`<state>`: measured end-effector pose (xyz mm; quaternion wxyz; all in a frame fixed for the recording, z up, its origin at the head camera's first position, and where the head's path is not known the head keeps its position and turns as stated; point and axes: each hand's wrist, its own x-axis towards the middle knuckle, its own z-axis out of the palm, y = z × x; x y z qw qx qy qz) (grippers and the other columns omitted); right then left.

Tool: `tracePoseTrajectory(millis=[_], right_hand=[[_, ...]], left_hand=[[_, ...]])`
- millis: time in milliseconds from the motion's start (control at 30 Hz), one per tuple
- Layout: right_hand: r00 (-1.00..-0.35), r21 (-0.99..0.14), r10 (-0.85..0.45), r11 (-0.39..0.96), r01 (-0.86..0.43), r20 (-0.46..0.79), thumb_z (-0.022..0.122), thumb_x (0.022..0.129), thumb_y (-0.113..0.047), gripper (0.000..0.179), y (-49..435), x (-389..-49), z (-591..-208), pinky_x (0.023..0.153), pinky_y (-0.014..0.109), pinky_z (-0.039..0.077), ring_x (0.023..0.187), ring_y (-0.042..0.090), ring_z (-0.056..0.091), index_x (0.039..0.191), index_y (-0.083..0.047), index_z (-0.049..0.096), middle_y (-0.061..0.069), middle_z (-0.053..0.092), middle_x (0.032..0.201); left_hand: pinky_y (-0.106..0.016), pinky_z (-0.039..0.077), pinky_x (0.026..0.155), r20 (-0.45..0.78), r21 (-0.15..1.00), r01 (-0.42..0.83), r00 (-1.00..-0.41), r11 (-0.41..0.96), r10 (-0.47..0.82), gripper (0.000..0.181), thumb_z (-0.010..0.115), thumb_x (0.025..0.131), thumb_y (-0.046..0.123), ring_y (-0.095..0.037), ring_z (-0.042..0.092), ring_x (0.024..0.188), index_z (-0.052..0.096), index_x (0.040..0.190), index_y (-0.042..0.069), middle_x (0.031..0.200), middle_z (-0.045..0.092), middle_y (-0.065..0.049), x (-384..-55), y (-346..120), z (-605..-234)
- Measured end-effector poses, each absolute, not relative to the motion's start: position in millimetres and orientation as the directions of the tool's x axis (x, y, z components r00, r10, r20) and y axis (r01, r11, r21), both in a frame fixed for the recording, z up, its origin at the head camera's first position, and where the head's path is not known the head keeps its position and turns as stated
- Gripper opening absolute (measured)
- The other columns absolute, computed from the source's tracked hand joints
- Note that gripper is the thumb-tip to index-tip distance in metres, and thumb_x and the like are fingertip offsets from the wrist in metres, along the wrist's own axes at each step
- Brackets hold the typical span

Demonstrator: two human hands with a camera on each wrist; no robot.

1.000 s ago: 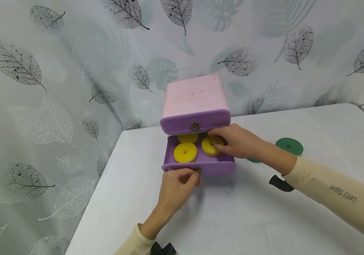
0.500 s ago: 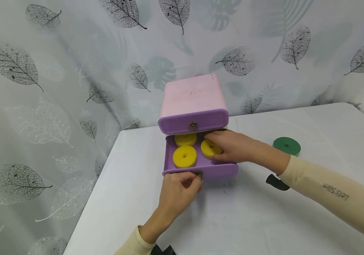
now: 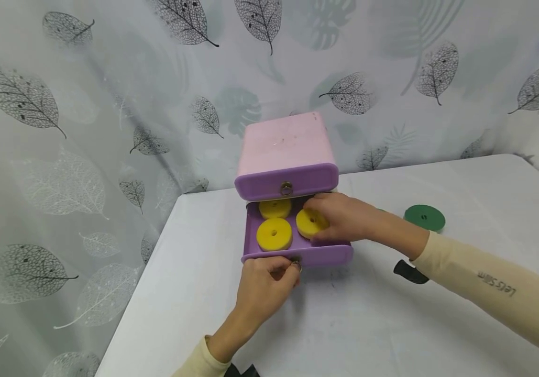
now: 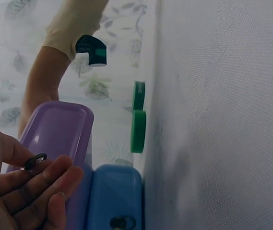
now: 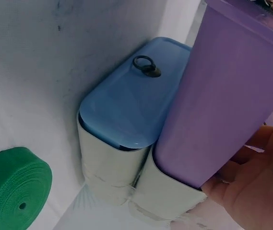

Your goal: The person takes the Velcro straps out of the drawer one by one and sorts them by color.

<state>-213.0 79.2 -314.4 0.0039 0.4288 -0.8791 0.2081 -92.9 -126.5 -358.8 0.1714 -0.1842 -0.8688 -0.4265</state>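
A purple drawer [image 3: 317, 255] stands pulled out under the upper drawer of a small chest. My left hand [image 3: 265, 283] pinches its ring pull [image 4: 36, 160] between thumb and index finger. Inside lie yellow rolls: one at the front left [image 3: 274, 234], another farther back [image 3: 275, 208]. My right hand [image 3: 347, 215] reaches in from the right and grips the third yellow roll [image 3: 310, 222] by its edges, fingers behind and thumb in front. In the right wrist view, the drawer's side hides most of that hand's fingers.
The chest's pink top [image 3: 288, 141] and closed purple upper drawer [image 3: 285, 180] rise above. A blue drawer [image 5: 131, 100] with a ring sits closed below the purple one. Green rolls [image 3: 425, 218] stand on the white table [image 3: 467, 183] at right; a leaf-patterned curtain [image 3: 156, 94] hangs behind.
The lower drawer has come out slightly with my left hand on its ring. My right hand has settled farther over the right yellow roll, which has shifted a little toward the front.
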Motion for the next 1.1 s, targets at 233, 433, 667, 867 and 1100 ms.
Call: tracePoseTrajectory(millis=[233,433,667,867,1100], right_hand=[[-0.660,-0.387,-0.729,0.565,-0.729,0.179,0.080,0.070,-0.039,0.056,82,-209,-305,0.080,0.032,0.045,0.092,0.014,0.051,0.115,-0.011,0.060,-0.002,0.058,0.107],[-0.654,-0.430,-0.732,0.537,-0.726,0.191,0.080,0.070,-0.041,0.055,88,-205,-294,0.079,0.030,0.045,0.090,0.012,0.052,0.115,-0.013,0.061,-0.006,0.059,0.105],[-0.669,-0.423,-0.714,0.551,-0.720,0.209,0.079,0.070,-0.043,0.059,95,-201,-281,0.077,0.029,0.045,0.088,0.012,0.052,0.116,-0.012,0.061,-0.004,0.059,0.108],[-0.666,-0.416,-0.716,0.551,-0.723,0.209,0.079,0.070,-0.044,0.061,104,-199,-278,0.079,0.031,0.046,0.089,0.012,0.052,0.118,-0.012,0.060,-0.004,0.059,0.108],[-0.687,-0.421,-0.693,0.568,-0.707,0.220,0.079,0.069,-0.044,0.061,118,-198,-275,0.073,0.031,0.046,0.088,0.011,0.052,0.118,-0.014,0.060,-0.007,0.058,0.108]], left_hand=[[-0.019,0.045,0.045,0.457,0.683,0.467,-0.873,0.562,0.170,0.018,0.065,0.082,0.012,0.003,0.053,0.048,0.069,0.066,0.018,0.058,0.058,0.020,-93,-126,-359],[-0.020,0.046,0.046,0.455,0.689,0.468,-0.874,0.554,0.172,0.017,0.064,0.082,0.011,0.003,0.054,0.049,0.070,0.067,0.015,0.058,0.058,0.019,-93,-126,-359],[-0.020,0.046,0.045,0.452,0.693,0.463,-0.876,0.553,0.167,0.018,0.064,0.082,0.011,0.003,0.055,0.048,0.070,0.067,0.018,0.057,0.058,0.019,-93,-126,-359],[-0.020,0.046,0.045,0.446,0.694,0.460,-0.879,0.553,0.171,0.017,0.064,0.082,0.011,0.003,0.055,0.048,0.070,0.067,0.015,0.057,0.058,0.019,-93,-127,-360],[-0.020,0.046,0.045,0.444,0.698,0.464,-0.878,0.545,0.180,0.017,0.063,0.083,0.011,0.002,0.055,0.048,0.071,0.068,0.013,0.057,0.059,0.017,-94,-127,-360]])
